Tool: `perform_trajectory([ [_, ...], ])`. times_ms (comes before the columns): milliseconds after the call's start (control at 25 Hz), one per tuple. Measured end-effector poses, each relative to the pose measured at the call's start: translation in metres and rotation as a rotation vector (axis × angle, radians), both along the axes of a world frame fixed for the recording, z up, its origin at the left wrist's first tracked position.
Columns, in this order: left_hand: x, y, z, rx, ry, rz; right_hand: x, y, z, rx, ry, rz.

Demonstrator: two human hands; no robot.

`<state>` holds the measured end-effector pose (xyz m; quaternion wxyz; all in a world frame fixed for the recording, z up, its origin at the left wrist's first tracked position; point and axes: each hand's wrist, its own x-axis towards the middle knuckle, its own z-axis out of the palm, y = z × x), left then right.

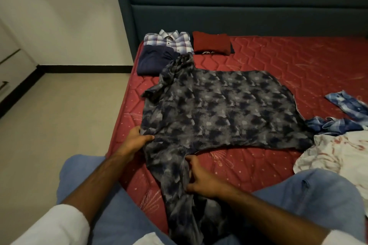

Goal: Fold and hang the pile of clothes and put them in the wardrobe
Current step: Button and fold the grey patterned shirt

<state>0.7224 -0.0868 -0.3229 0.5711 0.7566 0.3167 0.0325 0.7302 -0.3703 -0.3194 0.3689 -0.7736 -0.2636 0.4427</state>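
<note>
Here the grey patterned shirt (219, 109) stretches away rightward from both hands. The left hand (137, 139) pinches its near-left edge. The right hand (201, 179), nearer the hanging sleeve, grips it.

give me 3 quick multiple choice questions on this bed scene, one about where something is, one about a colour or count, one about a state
1. Where do the folded clothes lie?
A. at the far left corner of the mattress, by the headboard
B. on the floor
C. on the person's lap

2. What colour is the mattress?
A. green
B. red
C. white

3. How is the grey patterned shirt lying?
A. fully folded into a small square
B. on a hanger
C. spread out on the mattress, both hands on its near left part

Answers:
1 A: the checked shirt, navy garment and dark red garment sit below the headboard.
2 B: the quilted mattress is red.
3 C: the grey patterned shirt lies open, the left hand holding its edge in a grip, the right hand on its sleeve.
</note>
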Motion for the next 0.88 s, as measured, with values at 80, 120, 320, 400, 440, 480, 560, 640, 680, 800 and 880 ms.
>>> perform_trajectory([
  [80, -0.005, 0.015, 0.0, 0.05, 0.069, -0.094, 0.014, -0.002, -0.002, -0.019, 0.07, 0.021],
  [120, -0.007, 0.021, 0.002, 0.101, 0.138, -0.139, 0.027, -0.004, 0.004, -0.054, 0.1, 0.07],
  [320, 0.025, 0.029, 0.012, 0.078, 0.055, 0.015, 0.113, 0.021, 0.049, -0.216, -0.032, 0.228],
  [400, 0.05, 0.037, 0.018, 0.017, -0.023, 0.108, 0.151, 0.049, 0.058, -0.115, -0.131, 0.11],
  [440, 0.062, 0.041, 0.021, -0.007, -0.023, 0.125, 0.171, 0.066, 0.059, -0.062, -0.167, 0.058],
  [480, 0.073, 0.048, 0.018, -0.01, -0.009, 0.129, 0.189, 0.085, 0.058, -0.011, -0.208, 0.012],
  [560, 0.087, 0.055, 0.013, 0.012, 0.024, 0.086, 0.226, 0.126, 0.056, 0.065, -0.413, -0.023],
  [640, 0.095, 0.061, 0.003, 0.014, 0.024, 0.069, 0.261, 0.17, 0.055, 0.119, -0.695, 0.039],
  [680, 0.097, 0.065, -0.005, -0.004, 0.013, 0.072, 0.277, 0.192, 0.054, 0.109, -0.835, 0.101],
  [800, 0.108, 0.083, -0.034, -0.066, -0.051, 0.061, 0.311, 0.252, 0.063, -0.085, -0.988, 0.423],
  [880, 0.115, 0.087, -0.039, -0.042, -0.048, 0.037, 0.324, 0.281, 0.072, -0.304, -0.908, 0.772],
])
